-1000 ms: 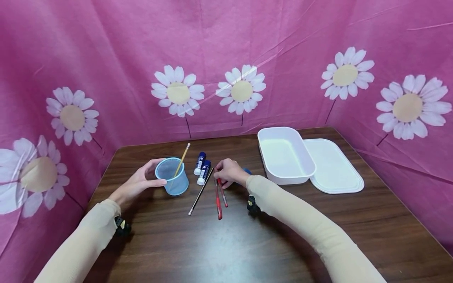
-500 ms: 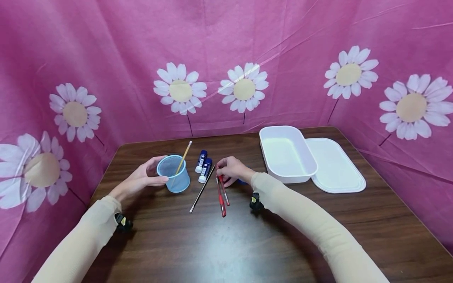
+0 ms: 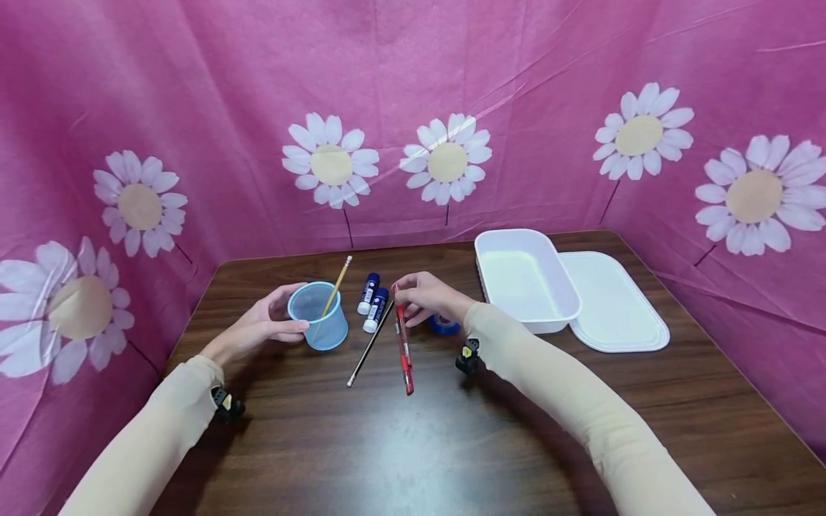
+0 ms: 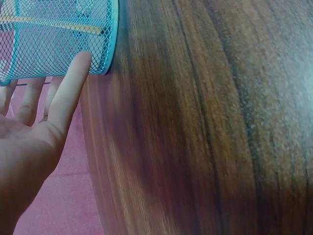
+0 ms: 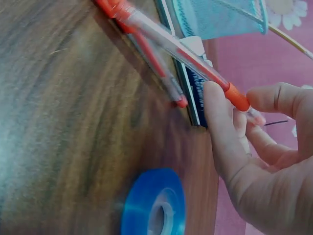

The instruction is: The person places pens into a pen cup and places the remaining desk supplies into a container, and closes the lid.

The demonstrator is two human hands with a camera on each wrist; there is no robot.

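Observation:
My left hand holds a light blue mesh pen cup at its left side, thumb in front and fingers behind. A yellow pencil leans inside the cup. In the right wrist view, my right hand pinches a red pen near one end between thumb and fingers, that end raised. Under it a second red pen lies on the table. Just left of the pens is a dark pencil with a white end. Two blue-and-white glue sticks lie between it and the cup.
A roll of blue tape sits beneath my right wrist. Farther right stands a white plastic container, with a white lid beside it. Pink flowered cloth hangs behind the brown wooden table.
My right hand has lifted one end of a red pen off the table, and the blue tape shows more fully. The left hand stays at the cup; the view has shifted slightly.

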